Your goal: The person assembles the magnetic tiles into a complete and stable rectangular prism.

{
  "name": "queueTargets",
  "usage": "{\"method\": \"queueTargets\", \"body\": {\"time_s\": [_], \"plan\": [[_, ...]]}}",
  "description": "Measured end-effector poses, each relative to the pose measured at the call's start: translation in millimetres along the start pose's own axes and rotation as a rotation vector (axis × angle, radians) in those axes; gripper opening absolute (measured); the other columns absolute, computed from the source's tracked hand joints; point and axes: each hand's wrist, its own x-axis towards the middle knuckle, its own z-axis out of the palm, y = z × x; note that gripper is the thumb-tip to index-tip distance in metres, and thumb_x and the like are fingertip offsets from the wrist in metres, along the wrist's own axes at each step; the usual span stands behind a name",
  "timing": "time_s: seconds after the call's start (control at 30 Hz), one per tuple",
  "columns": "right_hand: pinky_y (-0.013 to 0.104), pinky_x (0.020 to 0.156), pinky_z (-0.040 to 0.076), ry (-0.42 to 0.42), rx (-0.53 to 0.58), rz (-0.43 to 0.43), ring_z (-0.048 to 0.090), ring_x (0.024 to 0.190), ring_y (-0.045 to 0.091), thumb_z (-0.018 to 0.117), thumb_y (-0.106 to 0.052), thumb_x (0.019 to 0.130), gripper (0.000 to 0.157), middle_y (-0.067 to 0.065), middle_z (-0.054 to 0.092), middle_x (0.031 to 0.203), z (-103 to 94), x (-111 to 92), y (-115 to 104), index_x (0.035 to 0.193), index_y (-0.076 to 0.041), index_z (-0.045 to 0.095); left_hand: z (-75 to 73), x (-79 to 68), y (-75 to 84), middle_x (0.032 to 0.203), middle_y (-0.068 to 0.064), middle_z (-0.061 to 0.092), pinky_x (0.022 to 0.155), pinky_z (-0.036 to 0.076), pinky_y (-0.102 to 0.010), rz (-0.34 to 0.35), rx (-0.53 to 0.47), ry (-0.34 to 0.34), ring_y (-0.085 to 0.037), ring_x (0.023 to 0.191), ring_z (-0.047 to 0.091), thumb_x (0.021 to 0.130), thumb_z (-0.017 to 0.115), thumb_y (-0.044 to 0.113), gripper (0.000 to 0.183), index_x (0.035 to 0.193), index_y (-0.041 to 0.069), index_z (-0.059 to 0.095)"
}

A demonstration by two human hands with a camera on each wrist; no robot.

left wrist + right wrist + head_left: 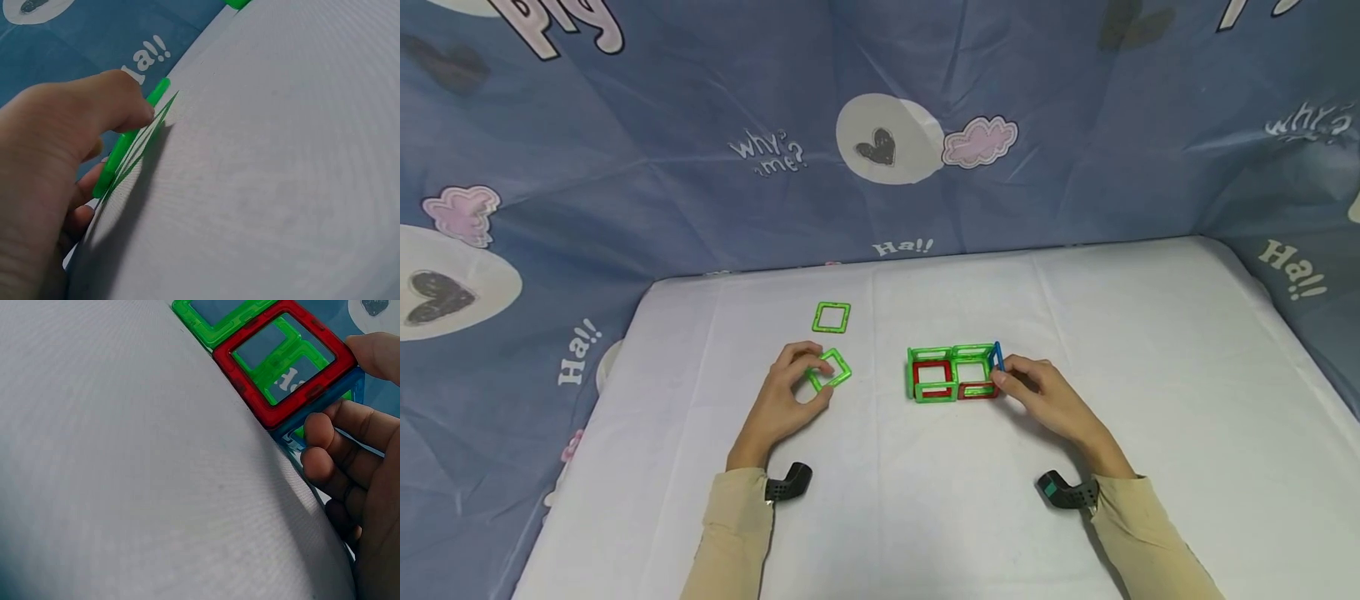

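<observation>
A low box of square magnetic tiles [934, 352] stands on the white cloth, with green, red and blue frames making up its walls and floor. At its right end is an upright blue tile [997, 357]. My right hand [1045, 400] grips that end; in the right wrist view the thumb meets the corner of a red tile [250, 400] and curled fingers lie against the blue one. To the left, my left hand [786, 400] holds a loose green square tile [842, 372] between thumb and fingers. The left wrist view shows this tile [112, 165] edge-on, tilted just above the cloth.
Another green square tile [831, 317] lies flat beyond my left hand. The white-covered table [880, 500] meets a blue printed cloth [760, 217] along its back edge. Both wrists wear black straps with camera mounts [790, 482].
</observation>
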Motion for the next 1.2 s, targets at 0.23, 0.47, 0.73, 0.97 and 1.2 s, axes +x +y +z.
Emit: {"method": "queueTargets", "body": {"time_s": [0.23,0.47,0.73,0.97,1.2], "plan": [[0.025,0.071,0.032,0.025,-0.014,-0.010,0.046,0.071,0.011,0.053,-0.016,0.097,0.020,0.010,0.063,0.079,-0.7,-0.6,2.0,0.084,-0.004,0.060,2.5,1.1,-0.3,0.128,-0.006,0.053,0.105,0.037,-0.039,0.025,-0.063,0.070,-0.025,0.123,0.048,0.077,0.076,0.007,0.027,0.101,0.018,0.071],[0.023,0.070,0.034,0.021,0.011,-0.025,0.047,0.073,0.011,0.053,-0.014,0.096,0.018,0.012,0.064,0.081,-0.9,-1.7,3.3,0.086,-0.002,0.061,3.6,1.7,1.2,0.125,-0.003,0.054,0.092,0.044,-0.024,-0.001,-0.083,0.112,-0.018,0.118,0.050,0.077,0.075,0.006,0.024,0.097,0.018,0.071],[0.020,0.074,0.040,0.011,0.032,-0.068,0.050,0.078,0.008,0.058,-0.014,0.094,0.009,0.003,0.063,0.082,4.2,1.1,30.0,0.091,-0.007,0.063,4.6,3.1,2.5,0.122,-0.001,0.054,0.082,0.045,-0.022,0.017,-0.086,0.163,-0.016,0.113,0.052,0.077,0.075,0.008,0.020,0.093,0.018,0.071],[0.025,0.075,0.034,0.023,0.068,-0.088,0.048,0.076,0.010,0.070,-0.026,0.086,0.010,-0.006,0.051,0.071,9.3,2.8,47.6,0.087,-0.021,0.061,5.9,5.8,12.0,0.119,-0.010,0.055,0.098,0.039,-0.022,0.037,-0.108,0.200,-0.026,0.115,0.052,0.074,0.076,-0.001,0.021,0.090,0.010,0.070],[0.025,0.072,0.034,0.020,0.057,-0.109,0.046,0.071,0.009,0.074,-0.027,0.082,0.019,-0.007,0.047,0.067,11.4,4.2,48.6,0.080,-0.020,0.057,4.7,7.1,38.1,0.113,-0.022,0.056,0.102,0.039,-0.027,0.081,-0.129,0.210,-0.036,0.109,0.053,0.071,0.074,-0.009,0.020,0.089,0.000,0.068]]}}
